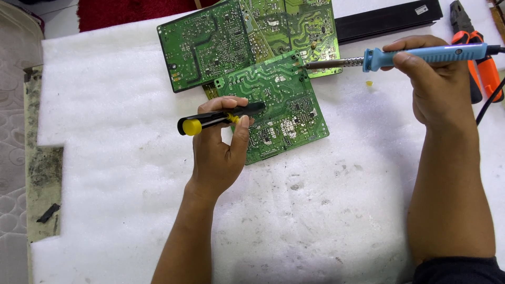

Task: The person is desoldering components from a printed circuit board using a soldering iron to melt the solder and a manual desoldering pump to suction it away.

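Observation:
My left hand grips a black tool with a yellow end cap, held level over the left edge of a green circuit board. My right hand holds a blue-handled soldering iron; its metal tip touches the top right corner of that board. Two more green circuit boards lie behind it, partly overlapped.
Everything rests on a white foam sheet. A black bar lies at the back. Orange-handled pliers sit at the far right beside the iron's black cord. A small yellow bit lies on the foam.

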